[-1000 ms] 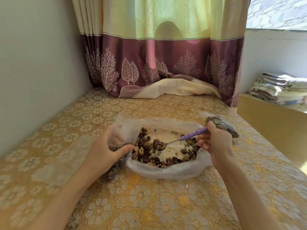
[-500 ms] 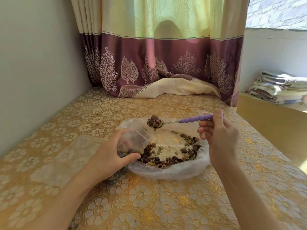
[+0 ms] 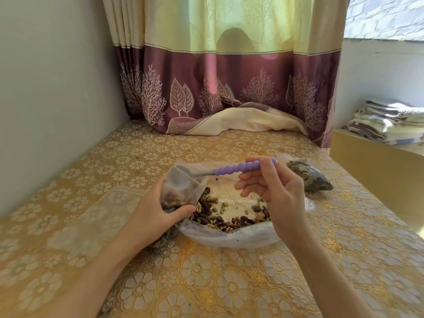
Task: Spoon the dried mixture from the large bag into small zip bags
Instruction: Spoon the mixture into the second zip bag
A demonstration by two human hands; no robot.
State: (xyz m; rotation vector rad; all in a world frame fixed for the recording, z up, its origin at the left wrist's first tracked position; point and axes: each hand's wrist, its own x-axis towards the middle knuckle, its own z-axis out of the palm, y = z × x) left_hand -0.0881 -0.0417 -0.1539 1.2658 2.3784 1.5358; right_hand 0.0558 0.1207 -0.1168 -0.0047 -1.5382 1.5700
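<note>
Head view: the small zip bag sits left of frame centre, held upright with its mouth open over the near-left edge of the large bag, which lies spread flat on the desk in the middle of the frame. The left hand grips the small bag around its lower part, thumb across the front, where a little of the mixture already sits. The right hand pinches the beaded purple handle of the spoon, whose metal bowl is inside the small bag's mouth. The dried mixture, dark beans with pale seeds and nuts, lies loose in the large bag. Both bags look thin, soft and light, likely to slump or slip, so the small one is best held low with its mouth kept wide. A filled zip bag rests at right, beyond the hand. A purple-bordered curtain hangs across the upper frame; folded cloths lie at far right.
</note>
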